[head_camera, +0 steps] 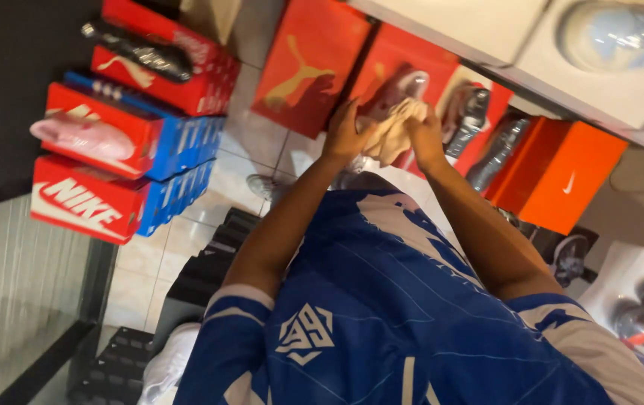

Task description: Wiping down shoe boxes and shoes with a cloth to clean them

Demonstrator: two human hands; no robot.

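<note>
Cream cloth (395, 129), crumpled, sits just above the middle of the frame, and I see both hands closed on it: my left hand (346, 135) pinches one end, my right hand (425, 133) bunches the other, fingers curled tight into the fabric. Behind the cloth a pale pink shoe (397, 86) rests on a red shoebox (393, 67), touching or nearly touching the cloth; I cannot tell which. I judge the step in hand to be gathering the cloth against the shoe to wipe it. The next move calls for one hand steadying the shoe so it doesn't slide off the lid. At upper left, stacked red and blue boxes (123, 124) stand well apart.
</note>
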